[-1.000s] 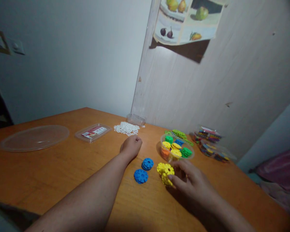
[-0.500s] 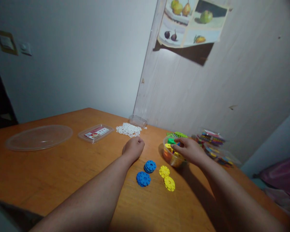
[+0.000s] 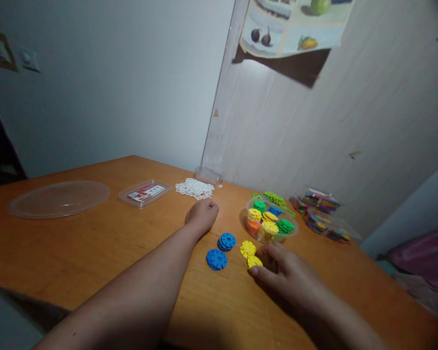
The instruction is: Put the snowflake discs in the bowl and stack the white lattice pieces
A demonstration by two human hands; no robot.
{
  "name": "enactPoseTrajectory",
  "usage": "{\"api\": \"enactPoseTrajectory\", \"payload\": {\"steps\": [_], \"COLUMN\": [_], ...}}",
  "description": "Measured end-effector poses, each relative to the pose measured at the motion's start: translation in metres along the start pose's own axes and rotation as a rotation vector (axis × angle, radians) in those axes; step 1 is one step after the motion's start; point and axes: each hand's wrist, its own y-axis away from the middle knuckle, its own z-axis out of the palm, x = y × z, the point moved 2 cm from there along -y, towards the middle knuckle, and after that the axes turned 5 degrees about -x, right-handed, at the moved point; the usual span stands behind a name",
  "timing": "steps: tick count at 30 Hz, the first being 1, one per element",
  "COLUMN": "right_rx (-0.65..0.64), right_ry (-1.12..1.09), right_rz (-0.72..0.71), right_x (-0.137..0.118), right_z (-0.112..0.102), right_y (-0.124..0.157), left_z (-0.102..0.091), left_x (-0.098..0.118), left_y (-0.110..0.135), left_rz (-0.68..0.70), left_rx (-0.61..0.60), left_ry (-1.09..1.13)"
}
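Nearer than the tub, right hand touches yellow discs, grip unclear; left of it, left hand fisted. Discs probably light, stiff; pinch rims.

Pretty dim room, tbh: plain bluish-white wall on the left with a switch and a small frame, pale wood-grain panel on the right with a fruit poster up top. Orangey-brown bench sits against them, pink cloth bundled off to the right.
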Motion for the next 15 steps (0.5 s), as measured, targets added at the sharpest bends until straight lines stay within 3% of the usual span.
{"api": "enactPoseTrajectory", "payload": {"steps": [9, 15], "right_rx": [0.03, 0.121], "right_ry": [0.028, -0.08], "right_rz": [-0.005, -0.085], "right_x": [0.004, -0.002], "right_z": [0.013, -0.011], "right_y": [-0.003, 0.004], "left_z": [0.0, -0.001], "left_x": [-0.003, -0.002], "left_y": [-0.001, 0.0], "left_rz": [0.002, 0.006], "left_rx": [-0.003, -0.011], "left_ry": [0.018, 0.019]}}
